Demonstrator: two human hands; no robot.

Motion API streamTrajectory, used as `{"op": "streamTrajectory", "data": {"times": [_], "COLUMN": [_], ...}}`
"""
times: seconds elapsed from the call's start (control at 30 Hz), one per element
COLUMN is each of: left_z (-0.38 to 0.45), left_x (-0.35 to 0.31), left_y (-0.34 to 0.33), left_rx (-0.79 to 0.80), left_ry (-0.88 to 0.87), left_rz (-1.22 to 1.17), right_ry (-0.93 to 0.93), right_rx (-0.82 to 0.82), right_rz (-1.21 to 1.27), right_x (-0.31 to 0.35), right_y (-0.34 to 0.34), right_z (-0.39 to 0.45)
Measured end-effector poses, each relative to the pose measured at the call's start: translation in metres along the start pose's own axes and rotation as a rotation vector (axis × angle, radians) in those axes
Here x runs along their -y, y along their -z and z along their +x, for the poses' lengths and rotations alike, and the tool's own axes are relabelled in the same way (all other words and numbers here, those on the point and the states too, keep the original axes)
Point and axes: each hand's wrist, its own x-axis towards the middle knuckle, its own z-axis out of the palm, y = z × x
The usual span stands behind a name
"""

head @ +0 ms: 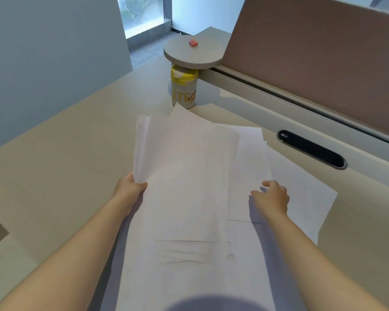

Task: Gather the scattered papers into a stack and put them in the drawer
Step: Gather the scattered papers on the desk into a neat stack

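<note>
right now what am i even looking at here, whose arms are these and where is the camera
There is no machine here. The single picture comes from a wide-angle camera worn on a person's head, looking forward and down, so the two bare arms are that person's own.

On the pale desk lie loosely overlapping white papers, not yet squared into a stack. The left hand grips the left edge of some sheets, lifting it. The right hand rests open on the sheets to the right, holding nothing.

Beyond the papers stands a yellow-lidded canister, under a round grey shelf carrying a small pink object. A dark oval slot is set in the desk, before a brown divider panel.
</note>
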Motion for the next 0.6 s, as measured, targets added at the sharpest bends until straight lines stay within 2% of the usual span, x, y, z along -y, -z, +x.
{"op": "streamTrajectory", "data": {"times": [0.1, 0.2, 0.33, 0.47, 0.6], "left_z": [-0.004, -0.009, -0.019, -0.035, -0.048], "left_x": [0.002, 0.003, 0.004, 0.01, 0.015], "left_y": [-0.009, -0.016, -0.015, -0.009, 0.002], "left_rx": [0.026, 0.052, 0.015, -0.022, -0.06], "left_ry": [0.016, 0.011, -0.005, -0.012, 0.007], "left_rz": [-0.032, -0.04, -0.037, -0.041, -0.041], "right_ry": [-0.104, -0.125, -0.147, -0.146, -0.105], "right_rx": [0.021, 0.078, 0.117, 0.223, 0.25], "right_rz": [0.121, 0.27, 0.29, 0.342, 0.191], "right_x": [-0.011, -0.014, -0.016, -0.013, -0.009], "right_y": [0.013, 0.016, 0.011, 0.007, 0.007], "right_z": [0.005, 0.007, 0.009, 0.009, 0.005]}}
